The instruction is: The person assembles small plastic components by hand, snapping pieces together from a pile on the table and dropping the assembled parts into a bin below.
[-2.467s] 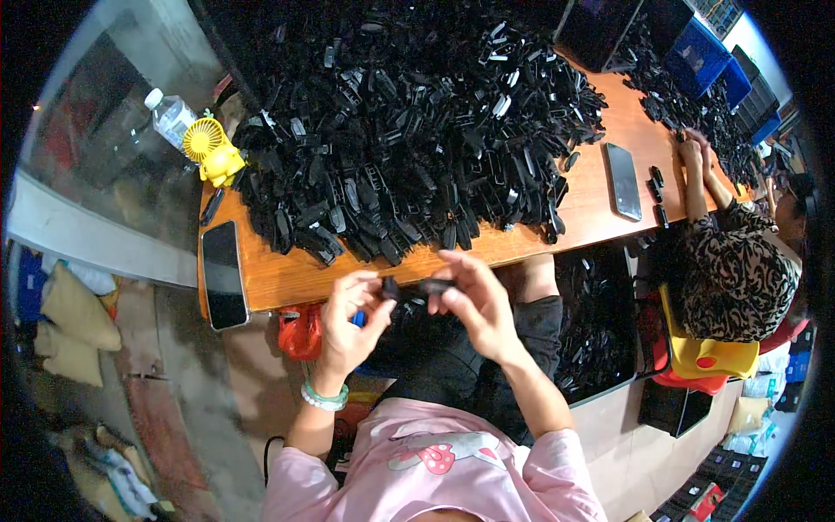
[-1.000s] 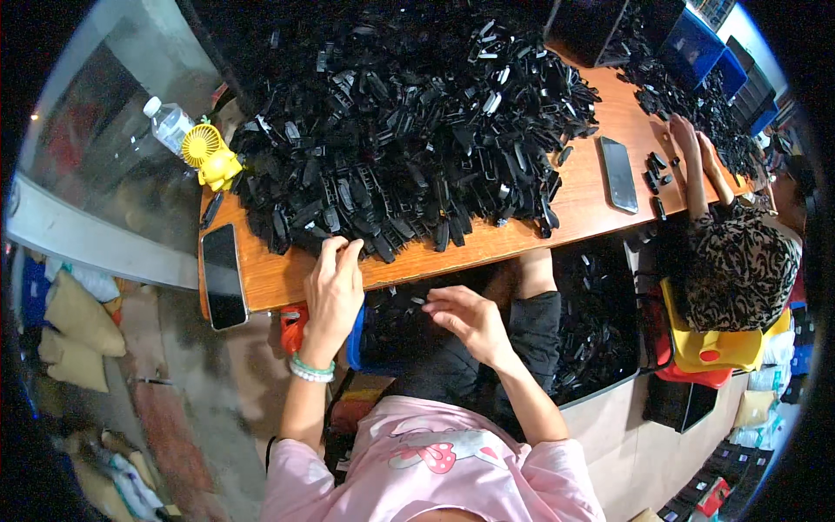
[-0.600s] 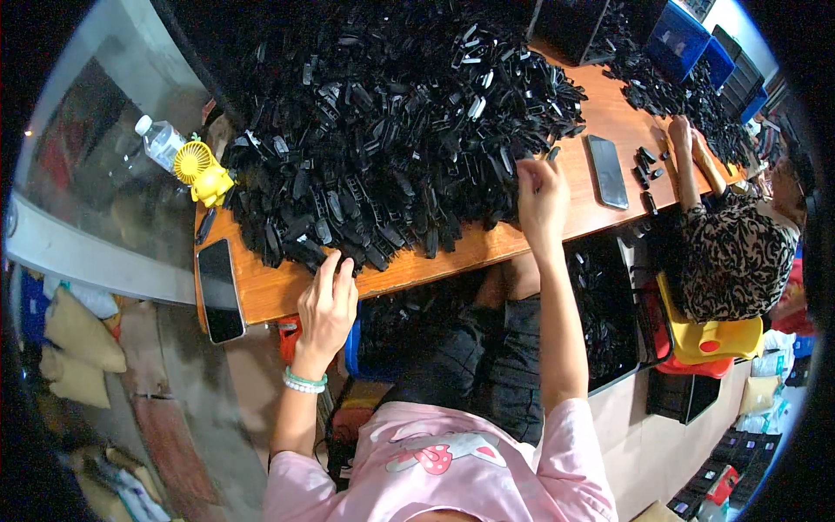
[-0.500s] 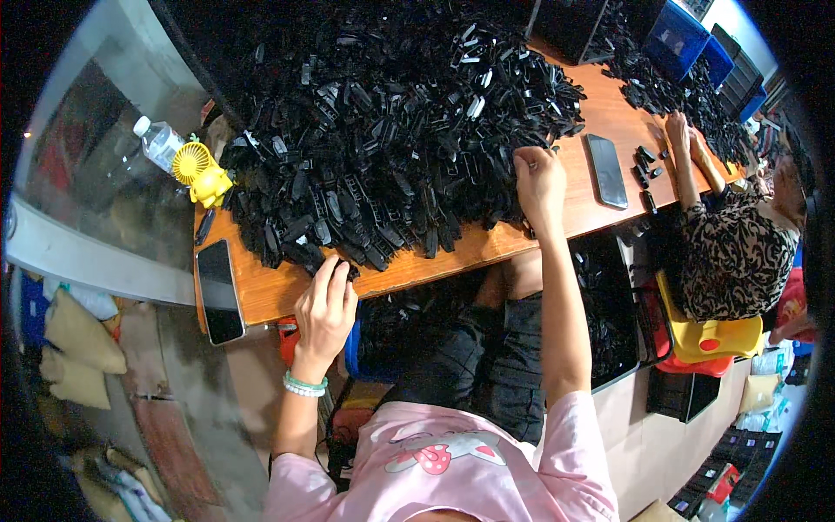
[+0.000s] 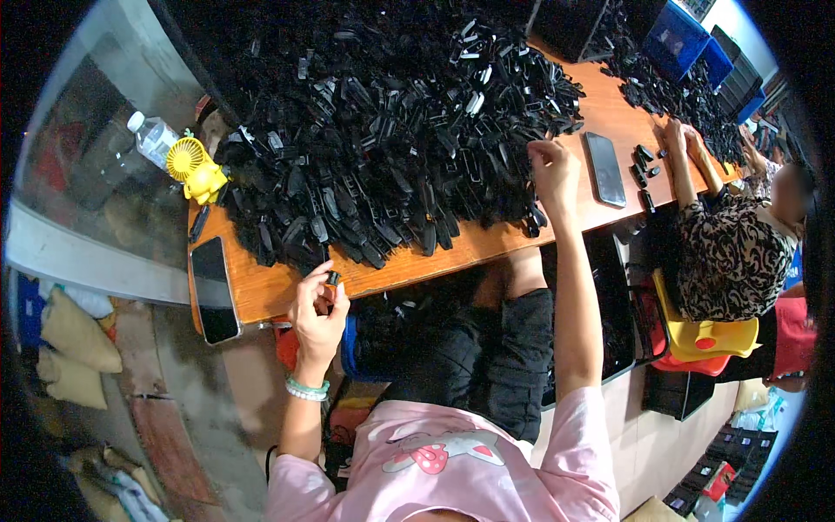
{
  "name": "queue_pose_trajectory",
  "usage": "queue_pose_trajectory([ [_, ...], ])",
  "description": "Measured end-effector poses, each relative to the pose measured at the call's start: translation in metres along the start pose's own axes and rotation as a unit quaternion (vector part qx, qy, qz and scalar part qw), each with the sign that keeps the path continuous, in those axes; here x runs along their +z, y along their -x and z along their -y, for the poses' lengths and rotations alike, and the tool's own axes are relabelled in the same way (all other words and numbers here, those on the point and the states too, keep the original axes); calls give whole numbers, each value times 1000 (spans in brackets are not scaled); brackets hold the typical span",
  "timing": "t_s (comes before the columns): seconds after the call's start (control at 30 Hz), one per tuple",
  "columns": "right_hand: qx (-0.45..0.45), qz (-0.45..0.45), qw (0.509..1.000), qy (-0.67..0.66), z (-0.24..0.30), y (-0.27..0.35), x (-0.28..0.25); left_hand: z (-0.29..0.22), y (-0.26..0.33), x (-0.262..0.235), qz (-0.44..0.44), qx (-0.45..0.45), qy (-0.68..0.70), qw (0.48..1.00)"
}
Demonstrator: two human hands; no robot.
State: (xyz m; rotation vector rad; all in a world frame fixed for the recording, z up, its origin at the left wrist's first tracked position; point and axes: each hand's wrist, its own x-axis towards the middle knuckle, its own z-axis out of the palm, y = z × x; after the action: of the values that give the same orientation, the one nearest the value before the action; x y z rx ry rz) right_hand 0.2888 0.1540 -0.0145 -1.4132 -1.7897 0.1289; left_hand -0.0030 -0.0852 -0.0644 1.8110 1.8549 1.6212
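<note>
Your left hand (image 5: 317,315) pinches a black piece (image 5: 332,278); whether your right hand (image 5: 555,170) grips anything is unclear, between heap (image 5: 391,139) and smartphone (image 5: 605,170). A blue bin (image 5: 349,350) below holds black pieces.

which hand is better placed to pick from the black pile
Probably the right hand: it is at the right edge of the pile, while the left hand holds a small black part.

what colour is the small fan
The small fan is yellow, best seen in the head view.
</note>
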Motion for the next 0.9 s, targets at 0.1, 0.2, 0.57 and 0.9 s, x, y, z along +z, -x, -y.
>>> queue_pose_trajectory([
  [0.1,0,-65,993,-97,-11,8,-9,3,8,5,-29,-57,65,996],
  [0.2,55,-17,997,-47,-7,35,-26,6,14,4,-43,-91,116,988],
  [0.57,24,33,999,-2,-17,91,-27,-29,16,13,5,-187,211,959],
  [0.9,130,-120,980,-92,-23,86,-29,-51,23,35,32,-229,278,932],
])
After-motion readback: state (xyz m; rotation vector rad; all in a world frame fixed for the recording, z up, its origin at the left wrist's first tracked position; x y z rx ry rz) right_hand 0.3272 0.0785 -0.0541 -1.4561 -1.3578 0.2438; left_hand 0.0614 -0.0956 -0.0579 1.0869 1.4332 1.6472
